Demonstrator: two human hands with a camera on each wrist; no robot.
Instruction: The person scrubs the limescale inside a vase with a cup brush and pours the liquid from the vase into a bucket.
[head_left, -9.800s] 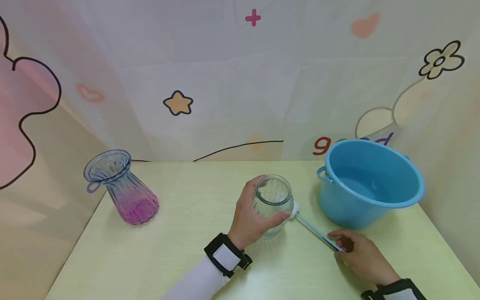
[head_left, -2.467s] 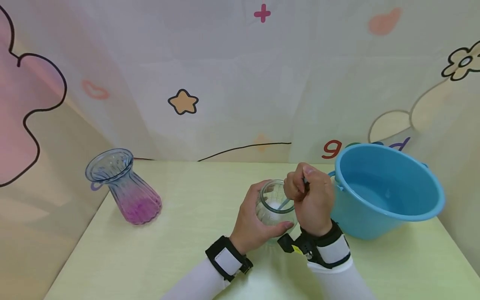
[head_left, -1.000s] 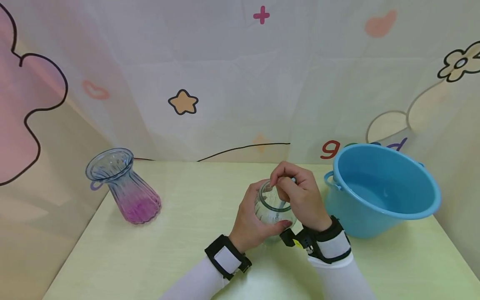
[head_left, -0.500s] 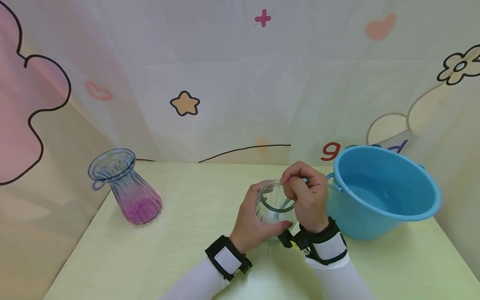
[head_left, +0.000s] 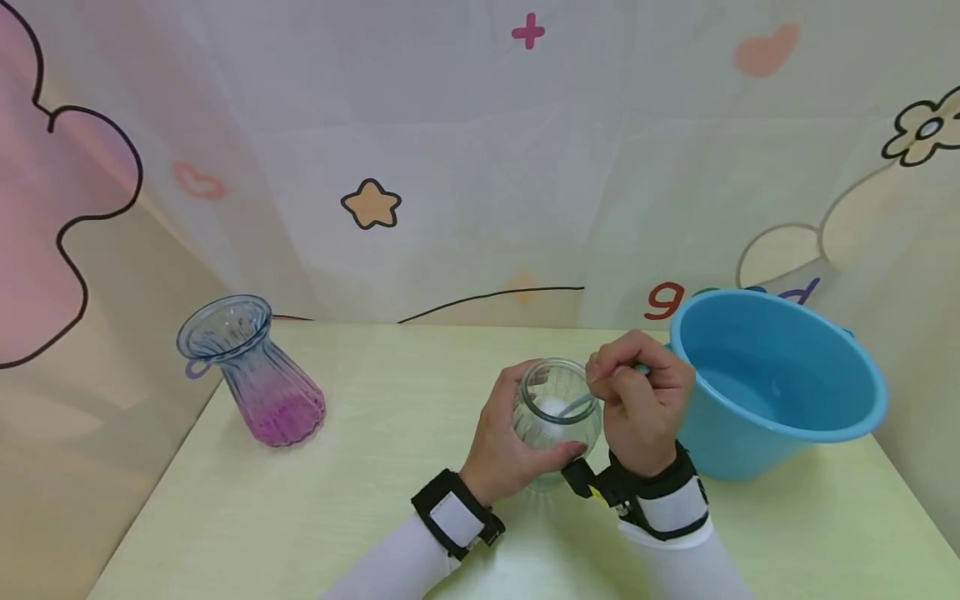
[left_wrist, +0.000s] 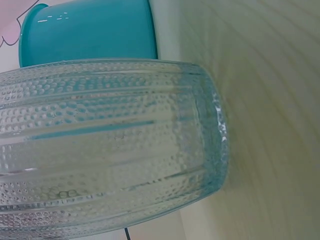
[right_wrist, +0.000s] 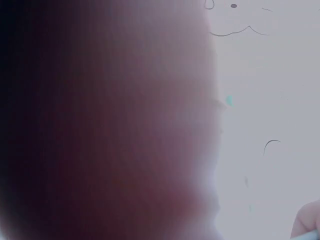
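My left hand grips a clear ribbed glass jar from its left side, thumb across the front. In the left wrist view the jar fills much of the frame, its dimpled wall and thick base showing. My right hand is above the jar's right rim, fingers curled round the light-blue handle of a bottle brush. The brush slants down through the mouth, its white head inside the jar. At the right wrist view's lower right corner a fingertip lies against the handle; a large blur covers the left.
A light-blue bucket stands close to the right of my right hand. At the left is a flared glass vase, blue above and pink below. All stand on a pale wooden table before a printed cloth backdrop.
Since the oldest frame my right hand has lifted the brush off the table and put it into the jar. Over the last second it has moved right, tilting the handle; the left hand stays put.
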